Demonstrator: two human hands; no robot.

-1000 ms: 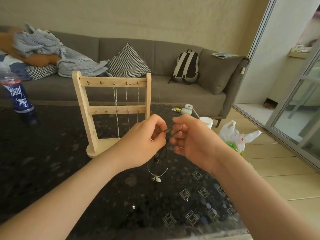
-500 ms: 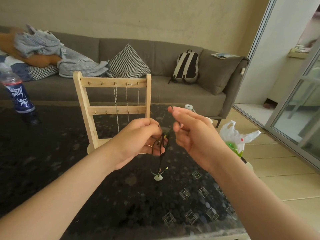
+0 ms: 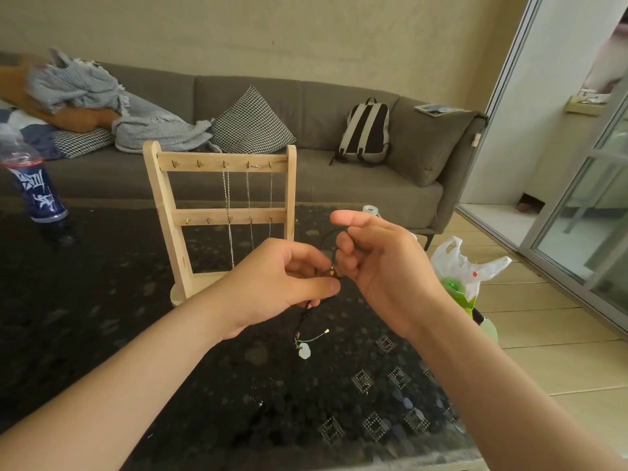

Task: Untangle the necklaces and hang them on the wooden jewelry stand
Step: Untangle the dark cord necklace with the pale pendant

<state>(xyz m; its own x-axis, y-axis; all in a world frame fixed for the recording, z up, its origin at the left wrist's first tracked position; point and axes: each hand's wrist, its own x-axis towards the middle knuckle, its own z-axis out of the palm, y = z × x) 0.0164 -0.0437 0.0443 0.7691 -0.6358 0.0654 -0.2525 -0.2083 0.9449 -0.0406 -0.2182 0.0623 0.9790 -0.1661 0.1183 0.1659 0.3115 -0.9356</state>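
A black cord necklace [image 3: 306,312] with a pale green pendant [image 3: 304,351] hangs above the dark table. My left hand [image 3: 289,283] pinches the cord near a small bead. My right hand [image 3: 377,263] holds the cord's upper loop in curled fingers, thumb raised. Both hands are in front of the wooden jewelry stand [image 3: 221,219], just to its right. Three silver chains [image 3: 249,212] hang from the hooks on the stand's top bar.
The dark patterned table [image 3: 102,317] carries a plastic bottle [image 3: 34,188] at the far left. A grey sofa [image 3: 339,171] with cushions and a backpack [image 3: 367,130] runs behind. A white plastic bag [image 3: 469,266] sits on the floor to the right.
My left hand shifted its pinch to a spot near the bead, and my right hand stays raised with the loop. The pendant hangs in much the same place.
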